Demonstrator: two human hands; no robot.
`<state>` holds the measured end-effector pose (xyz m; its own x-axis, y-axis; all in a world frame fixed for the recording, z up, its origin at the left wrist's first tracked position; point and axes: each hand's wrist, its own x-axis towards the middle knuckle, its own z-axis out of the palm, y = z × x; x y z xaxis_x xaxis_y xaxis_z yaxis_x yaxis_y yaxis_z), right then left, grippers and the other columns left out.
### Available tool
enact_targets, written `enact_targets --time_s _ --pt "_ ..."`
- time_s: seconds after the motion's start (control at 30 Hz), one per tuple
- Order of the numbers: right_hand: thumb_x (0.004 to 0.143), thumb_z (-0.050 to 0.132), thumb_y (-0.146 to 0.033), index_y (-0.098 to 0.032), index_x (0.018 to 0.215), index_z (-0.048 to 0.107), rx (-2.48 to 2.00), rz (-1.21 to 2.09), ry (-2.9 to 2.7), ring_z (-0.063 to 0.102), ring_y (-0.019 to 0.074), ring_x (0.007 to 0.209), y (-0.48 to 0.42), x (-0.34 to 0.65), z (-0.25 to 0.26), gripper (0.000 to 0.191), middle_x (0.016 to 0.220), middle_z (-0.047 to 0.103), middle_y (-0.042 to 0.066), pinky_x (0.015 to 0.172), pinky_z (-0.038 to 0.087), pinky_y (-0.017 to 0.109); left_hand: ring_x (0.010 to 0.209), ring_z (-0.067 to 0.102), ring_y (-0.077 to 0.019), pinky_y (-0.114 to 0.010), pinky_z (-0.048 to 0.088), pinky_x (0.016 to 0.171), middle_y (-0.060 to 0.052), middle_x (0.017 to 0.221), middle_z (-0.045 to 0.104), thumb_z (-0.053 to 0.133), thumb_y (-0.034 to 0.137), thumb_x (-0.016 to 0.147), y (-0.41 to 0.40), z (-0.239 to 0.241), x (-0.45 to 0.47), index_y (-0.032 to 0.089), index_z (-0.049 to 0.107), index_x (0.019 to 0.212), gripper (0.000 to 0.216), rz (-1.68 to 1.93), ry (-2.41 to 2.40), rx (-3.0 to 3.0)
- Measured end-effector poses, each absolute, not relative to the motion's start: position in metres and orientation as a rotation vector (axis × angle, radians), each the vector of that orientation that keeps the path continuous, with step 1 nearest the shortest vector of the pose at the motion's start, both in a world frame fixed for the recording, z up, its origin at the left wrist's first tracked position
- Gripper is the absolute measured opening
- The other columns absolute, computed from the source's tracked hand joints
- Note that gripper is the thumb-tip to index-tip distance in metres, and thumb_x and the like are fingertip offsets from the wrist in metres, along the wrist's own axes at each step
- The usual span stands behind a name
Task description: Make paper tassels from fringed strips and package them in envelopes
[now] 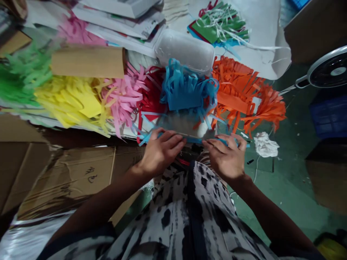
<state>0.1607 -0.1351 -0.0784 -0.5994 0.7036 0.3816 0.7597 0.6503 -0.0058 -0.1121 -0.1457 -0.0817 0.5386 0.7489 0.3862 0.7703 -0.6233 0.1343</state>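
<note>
At the front edge of the table, my left hand (165, 150) and my right hand (227, 154) lie side by side, a short gap between them. The fingers of both are bent down onto a narrow strip of blue paper (196, 140) that runs along the edge. Its cut ends stick out past each hand. Just beyond sits a pile of blue fringed paper (185, 95). Red fringed paper (153, 95) and pink fringed paper (125, 95) lie to its left, orange fringed paper (233, 101) to its right. My fingertips are partly hidden.
A clear plastic container (184, 50) and stacked white packets (121, 23) stand farther back. Yellow fringed paper (78, 101) and a brown cardboard piece (88, 61) are at left. Cardboard boxes (81, 169) are below the table edge. A fan (332, 70) is at right.
</note>
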Motion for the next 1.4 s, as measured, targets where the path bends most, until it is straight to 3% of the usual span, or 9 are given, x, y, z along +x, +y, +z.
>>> enact_targets --time_s 0.13,0.23,0.37,0.47,0.73,0.83,1.17,1.4 --pt "0.095 0.065 -0.018 -0.032 0.121 0.073 -1.155 -0.259 -2.523 0.065 0.0283 0.113 -0.137 0.176 -0.075 0.030 0.112 0.081 -0.002 0.110 0.029 0.051 0.113 0.068 -0.0281 -0.059 0.042 0.111 0.000 0.113 0.079 0.061 0.013 0.094 -0.152 -0.075 -0.142 0.034 0.071 0.115 0.031 -0.646 -1.486 -2.690" --pt "0.096 0.062 -0.018 -0.030 0.116 0.073 -1.179 -0.228 -2.538 0.065 0.0296 0.117 -0.138 0.174 -0.071 0.026 0.110 0.082 0.000 0.112 0.028 0.053 0.117 0.066 -0.0266 -0.058 0.037 0.119 0.000 0.115 0.078 0.063 0.015 0.093 -0.152 -0.072 -0.132 0.034 0.074 0.109 0.027 -0.760 -1.459 -2.673" --pt "0.096 0.061 -0.019 -0.031 0.111 0.073 -1.196 -0.189 -2.558 0.062 0.0303 0.121 -0.136 0.169 -0.066 0.023 0.108 0.081 -0.002 0.115 0.026 0.055 0.106 0.067 -0.0227 -0.041 0.053 0.095 -0.005 0.111 0.078 0.062 0.016 0.099 -0.143 -0.083 -0.095 0.024 0.073 0.117 0.023 -0.841 -1.258 -2.754" --pt "0.097 0.061 -0.021 -0.031 0.110 0.072 -1.244 -0.148 -2.570 0.061 0.0307 0.123 -0.134 0.166 -0.062 0.020 0.107 0.081 -0.002 0.116 0.024 0.055 0.094 0.066 -0.0221 -0.035 0.055 0.083 -0.008 0.104 0.076 0.058 0.016 0.101 -0.132 -0.091 -0.081 0.016 0.073 0.108 0.017 -0.760 -1.271 -2.846" --pt "0.104 0.062 -0.027 -0.026 0.102 0.072 -1.239 -0.024 -2.521 0.063 0.0253 0.114 -0.122 0.142 -0.072 0.010 0.100 0.077 0.001 0.113 0.027 0.049 0.089 0.061 -0.0259 -0.038 0.051 0.080 -0.011 0.096 0.072 0.057 0.013 0.099 -0.123 -0.090 -0.081 0.013 0.070 0.105 0.014 -0.615 -1.375 -2.867" --pt "0.105 0.061 -0.027 -0.024 0.099 0.071 -1.271 0.074 -2.503 0.063 0.0247 0.109 -0.117 0.141 -0.077 0.012 0.096 0.075 0.002 0.108 0.029 0.046 0.088 0.061 -0.0263 -0.039 0.046 0.075 -0.009 0.093 0.072 0.061 0.021 0.101 -0.125 -0.090 -0.083 0.015 0.070 0.101 0.012 -0.623 -1.480 -2.791" --pt "0.103 0.061 -0.031 -0.021 0.092 0.065 -1.439 0.157 -2.518 0.059 0.0282 0.106 -0.110 0.141 -0.071 0.015 0.093 0.071 0.005 0.098 0.030 0.045 0.089 0.060 -0.0242 -0.039 0.040 0.079 -0.005 0.088 0.070 0.062 0.032 0.103 -0.118 -0.083 -0.100 0.018 0.068 0.092 0.019 -0.635 -1.712 -2.797" --pt "0.102 0.059 -0.030 -0.022 0.090 0.063 -1.484 0.119 -2.553 0.058 0.0291 0.105 -0.107 0.140 -0.067 0.015 0.092 0.071 0.007 0.095 0.030 0.046 0.085 0.058 -0.0237 -0.038 0.039 0.076 -0.004 0.085 0.068 0.067 0.029 0.098 -0.114 -0.079 -0.099 0.019 0.066 0.089 0.013 -0.614 -1.814 -2.793"
